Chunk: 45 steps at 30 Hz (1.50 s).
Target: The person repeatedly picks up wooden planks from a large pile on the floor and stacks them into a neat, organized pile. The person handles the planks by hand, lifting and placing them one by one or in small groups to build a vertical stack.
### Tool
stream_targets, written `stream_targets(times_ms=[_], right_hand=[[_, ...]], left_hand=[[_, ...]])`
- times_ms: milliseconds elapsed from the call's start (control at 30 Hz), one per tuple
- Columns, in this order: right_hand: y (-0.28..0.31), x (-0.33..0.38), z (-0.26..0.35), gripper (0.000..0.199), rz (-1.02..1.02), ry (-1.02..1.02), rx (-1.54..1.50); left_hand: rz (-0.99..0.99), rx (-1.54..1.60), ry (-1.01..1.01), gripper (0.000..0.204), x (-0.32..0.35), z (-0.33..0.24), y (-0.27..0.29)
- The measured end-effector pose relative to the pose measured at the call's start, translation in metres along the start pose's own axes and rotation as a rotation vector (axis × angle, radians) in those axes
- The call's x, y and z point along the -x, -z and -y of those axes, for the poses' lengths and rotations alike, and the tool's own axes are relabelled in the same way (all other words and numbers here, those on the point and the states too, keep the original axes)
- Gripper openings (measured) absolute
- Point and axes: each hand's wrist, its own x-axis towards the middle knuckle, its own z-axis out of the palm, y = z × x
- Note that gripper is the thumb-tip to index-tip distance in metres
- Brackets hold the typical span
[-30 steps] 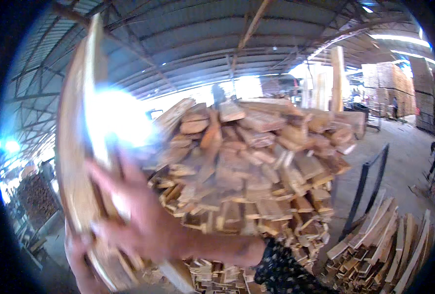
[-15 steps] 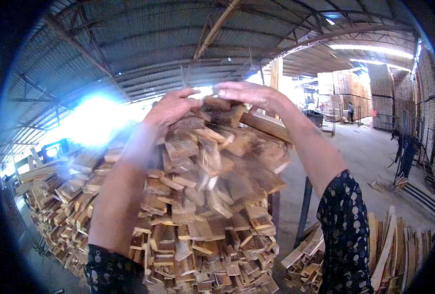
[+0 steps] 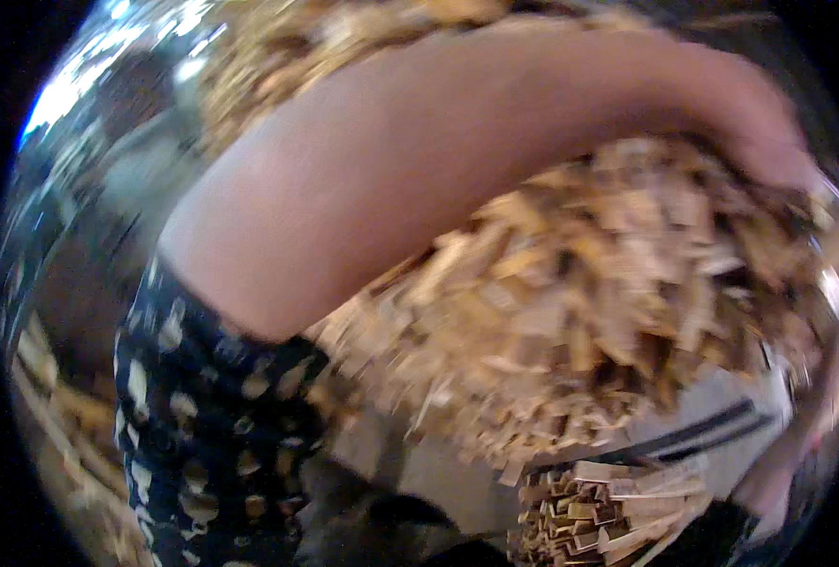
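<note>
Across the upper part of the view stretches my left arm, with my left hand (image 3: 764, 128) bent downward at the upper right. It is beside the upper end of a large stack of short wood pieces (image 3: 570, 302). Motion smears its fingers, so anything in their hold cannot be made out. My right forearm (image 3: 783, 468) rises along the right rim. The hand at its end is lost in blur and glare at the picture's edge. A dark patterned sleeve (image 3: 221, 406) covers my left upper arm.
Below the large stack, a smaller pile of wood pieces (image 3: 594, 510) lies near the floor (image 3: 467, 472). Dark bars (image 3: 665, 435) run between the two. Long wood strips (image 3: 69, 425) are at the lower left. Bright light enters at the upper left.
The view has swung and tilted sharply. My hands were close together on top of the stack; now the left arm crosses the picture and the right is at the right rim.
</note>
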Motion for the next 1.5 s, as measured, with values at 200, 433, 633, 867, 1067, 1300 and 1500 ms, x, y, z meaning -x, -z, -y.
stream_targets(times_ms=[200, 433, 633, 867, 1067, 1300, 1500], right_hand=[[-0.064, 0.147, 0.088, 0.029, 0.196, -0.09, -0.418], [-0.397, 0.349, 0.277, 0.034, 1.057, -0.186, -0.866], [-0.519, 0.51, 0.308, 0.037, 1.296, -0.466, -0.781], [-0.634, 0.659, 0.334, 0.041, 1.619, -0.48, -0.674], [-0.719, 0.735, 0.275, 0.045, 1.665, -0.378, -0.385], [-0.866, 0.796, 0.23, 0.049, 1.452, -0.104, -0.243], [-0.95, 0.778, 0.219, 0.054, 1.441, -0.105, -0.127]], left_hand=[[-0.111, 0.087, 0.359, 0.031, 0.207, 0.004, 0.003], [-0.224, 0.362, 1.372, 0.02, 0.563, -0.038, -0.014], [-0.122, 0.772, 2.046, 0.024, 0.754, -0.117, -0.145], [-0.347, 1.107, 2.433, 0.03, 0.868, -0.191, -0.255], [-0.33, 0.863, 2.498, 0.036, 0.931, -0.204, -0.395], [-0.404, 0.437, 2.461, 0.051, 1.021, -0.211, -0.509], [-0.209, 0.314, 2.288, 0.056, 1.017, -0.177, -0.55]])
